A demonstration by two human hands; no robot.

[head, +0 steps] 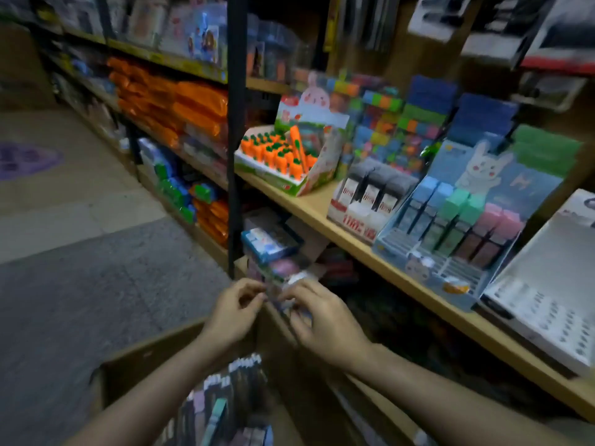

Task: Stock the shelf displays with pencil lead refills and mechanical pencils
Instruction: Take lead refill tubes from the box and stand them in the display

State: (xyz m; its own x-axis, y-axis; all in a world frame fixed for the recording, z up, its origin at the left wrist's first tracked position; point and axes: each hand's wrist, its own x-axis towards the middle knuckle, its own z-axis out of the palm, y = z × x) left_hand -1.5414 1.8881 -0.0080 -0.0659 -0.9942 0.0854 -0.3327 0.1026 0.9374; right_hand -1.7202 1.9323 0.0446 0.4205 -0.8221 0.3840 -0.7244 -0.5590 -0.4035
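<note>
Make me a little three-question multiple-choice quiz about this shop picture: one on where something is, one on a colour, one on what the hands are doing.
1. Where does the carrot display box stand?
A. on the floor
B. on the wooden shelf, left of the other displays
C. inside the cardboard carton

2. What colour are the caps at the right end of the rabbit display?
A. pink
B. yellow
C. black

3. What are the two hands doing?
A. hanging idle
B. pressing flat on the shelf
C. pinching a small clear packet between them

Answers: 1 B, it sits on the wooden shelf beside the black upright. 2 A, after blue and green caps come pink ones. 3 C, the left hand and right hand meet on the small packet, fingers curled.
</note>
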